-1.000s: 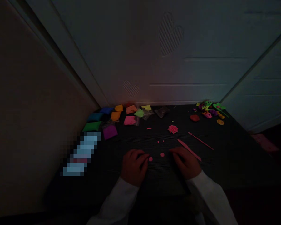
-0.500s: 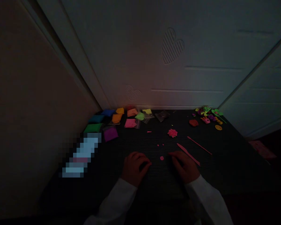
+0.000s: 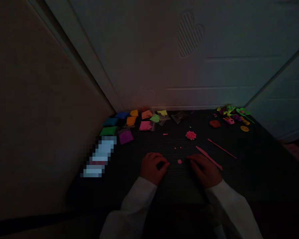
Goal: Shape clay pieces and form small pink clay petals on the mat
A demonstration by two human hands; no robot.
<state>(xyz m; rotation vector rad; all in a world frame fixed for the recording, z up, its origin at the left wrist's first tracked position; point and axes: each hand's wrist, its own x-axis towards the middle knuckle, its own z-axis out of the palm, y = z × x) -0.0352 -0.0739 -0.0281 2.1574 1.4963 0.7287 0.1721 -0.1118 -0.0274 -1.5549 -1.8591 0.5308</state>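
In the dim head view my left hand [image 3: 153, 168] rests on the dark tabletop, fingers curled and thumb tip against the index fingertip. Whatever lies in that pinch, if anything, is too small to make out. Opposite it, my right hand [image 3: 205, 170] rests with fingers loosely extended and thumb apart, holding nothing I can see. Between the hands lies a flat pink clay disc [image 3: 179, 161], nearest my right fingertips. Two tiny pink clay balls [image 3: 175, 148] sit just beyond it. A pink petalled clay flower [image 3: 190, 135] is farther back. A pink modelling knife [image 3: 209, 158] lies beside my right hand.
A thin pink modelling stick [image 3: 221, 148] lies right of the knife. Coloured clay packets [image 3: 126, 136] line the back left, near a pixelated bright rectangle [image 3: 101, 156]. Small clay pieces [image 3: 230, 120] and a red lump [image 3: 214, 123] sit back right. A panelled white surface [image 3: 149, 66] rises behind.
The whole view has shifted, so everything on the table appears farther right and slightly higher. My hands keep nearly the same pose around the disc.
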